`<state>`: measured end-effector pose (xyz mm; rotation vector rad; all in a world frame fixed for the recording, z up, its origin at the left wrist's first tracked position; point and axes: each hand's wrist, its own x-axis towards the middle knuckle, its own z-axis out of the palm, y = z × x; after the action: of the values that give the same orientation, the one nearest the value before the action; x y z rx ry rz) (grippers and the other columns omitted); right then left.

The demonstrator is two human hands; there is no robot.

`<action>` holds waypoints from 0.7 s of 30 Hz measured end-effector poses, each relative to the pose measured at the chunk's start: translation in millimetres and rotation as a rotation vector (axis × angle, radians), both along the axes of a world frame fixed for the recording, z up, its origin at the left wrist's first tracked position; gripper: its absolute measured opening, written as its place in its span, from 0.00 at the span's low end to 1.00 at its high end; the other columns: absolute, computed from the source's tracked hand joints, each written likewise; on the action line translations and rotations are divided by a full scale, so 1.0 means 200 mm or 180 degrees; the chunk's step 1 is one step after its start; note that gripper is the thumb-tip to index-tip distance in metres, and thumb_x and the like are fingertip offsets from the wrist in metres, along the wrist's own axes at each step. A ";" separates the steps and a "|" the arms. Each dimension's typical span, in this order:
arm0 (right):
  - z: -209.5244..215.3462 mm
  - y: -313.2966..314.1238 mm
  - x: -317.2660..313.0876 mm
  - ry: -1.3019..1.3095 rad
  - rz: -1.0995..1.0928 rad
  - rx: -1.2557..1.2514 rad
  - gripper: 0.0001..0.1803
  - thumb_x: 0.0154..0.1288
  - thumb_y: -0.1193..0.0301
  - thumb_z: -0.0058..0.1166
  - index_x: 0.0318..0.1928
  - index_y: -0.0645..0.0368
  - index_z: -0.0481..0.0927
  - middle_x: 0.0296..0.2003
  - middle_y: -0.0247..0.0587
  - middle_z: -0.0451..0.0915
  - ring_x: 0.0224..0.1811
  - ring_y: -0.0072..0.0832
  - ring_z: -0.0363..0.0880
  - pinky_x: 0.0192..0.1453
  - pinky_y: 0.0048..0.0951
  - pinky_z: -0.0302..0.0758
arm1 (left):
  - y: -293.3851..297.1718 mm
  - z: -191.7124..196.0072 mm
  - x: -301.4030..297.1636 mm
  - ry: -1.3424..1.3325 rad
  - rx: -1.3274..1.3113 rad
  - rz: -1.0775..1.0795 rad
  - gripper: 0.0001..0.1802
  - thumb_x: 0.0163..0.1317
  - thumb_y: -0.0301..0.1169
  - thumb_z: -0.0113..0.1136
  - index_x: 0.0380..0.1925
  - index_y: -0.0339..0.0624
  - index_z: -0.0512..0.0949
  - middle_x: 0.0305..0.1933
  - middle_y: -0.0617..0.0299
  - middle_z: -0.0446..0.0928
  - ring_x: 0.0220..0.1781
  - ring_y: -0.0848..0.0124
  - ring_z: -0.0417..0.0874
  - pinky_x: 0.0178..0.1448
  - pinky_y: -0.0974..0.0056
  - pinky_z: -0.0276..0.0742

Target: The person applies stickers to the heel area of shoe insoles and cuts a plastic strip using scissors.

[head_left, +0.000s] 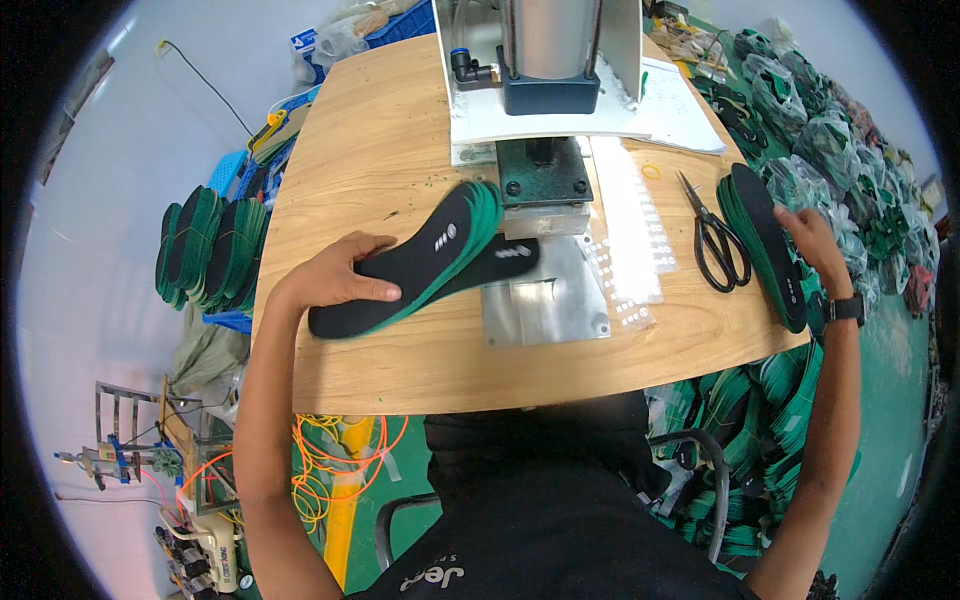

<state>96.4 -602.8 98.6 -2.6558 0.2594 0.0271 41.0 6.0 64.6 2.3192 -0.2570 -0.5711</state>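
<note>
My left hand (345,277) grips a fanned stack of black insoles (425,255) with green edges, thumb on top and fingers along the far side. Partly under that stack, another black insole (490,268) points toward the press, its end over the metal plate (545,310). My right hand (815,243) is at the table's right edge, its fingers closed on the outer side of a second stack of insoles (765,240). How many insoles those fingers hold is hidden. Black-handled scissors (718,245) lie just left of that stack.
A press with a dark head block (543,175) stands at the table's far middle. Clear sticker sheets (628,230) lie beside its plate. Bundled insoles (205,245) sit left of the table (400,370). Bagged piles (815,130) cover the floor at right; orange hoses (335,465) lie below left.
</note>
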 end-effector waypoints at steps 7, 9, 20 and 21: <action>-0.10 -0.07 -0.03 0.1022 0.0109 0.0732 0.48 0.44 0.44 0.68 0.52 0.75 0.71 0.47 0.54 0.77 0.48 0.36 0.78 0.51 0.33 0.72 | -0.03 0.04 -0.09 -0.0167 0.0201 0.0475 0.41 0.38 0.44 0.78 0.49 0.30 0.73 0.43 0.51 0.78 0.45 0.64 0.78 0.52 0.65 0.72; -0.06 0.03 -0.05 0.0985 0.0104 0.0974 0.60 0.39 0.44 0.71 0.62 0.78 0.61 0.57 0.61 0.70 0.58 0.41 0.72 0.61 0.35 0.67 | -0.03 0.12 -0.15 -0.0571 0.0734 0.0640 0.38 0.37 0.41 0.77 0.47 0.31 0.73 0.43 0.47 0.78 0.45 0.61 0.79 0.51 0.63 0.73; 0.09 0.24 -0.40 -0.0715 0.0218 0.1493 0.27 0.57 0.61 0.61 0.49 0.71 0.74 0.38 0.50 0.82 0.37 0.33 0.80 0.43 0.33 0.76 | 0.02 0.15 -0.47 -0.3015 0.1334 0.0342 0.30 0.41 0.22 0.67 0.49 0.35 0.72 0.47 0.49 0.76 0.51 0.51 0.75 0.56 0.57 0.69; 0.18 0.30 -0.50 -0.0787 0.0283 0.2010 0.28 0.56 0.61 0.61 0.51 0.70 0.74 0.40 0.49 0.81 0.38 0.31 0.81 0.43 0.32 0.77 | 0.02 0.16 -0.52 -0.3139 0.1184 0.0485 0.29 0.40 0.19 0.64 0.49 0.39 0.73 0.49 0.50 0.75 0.55 0.50 0.73 0.59 0.55 0.67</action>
<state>-3.7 -542.7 134.6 -2.0142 0.0369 -0.1634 -63.2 10.9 96.8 2.7778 -0.4410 0.7031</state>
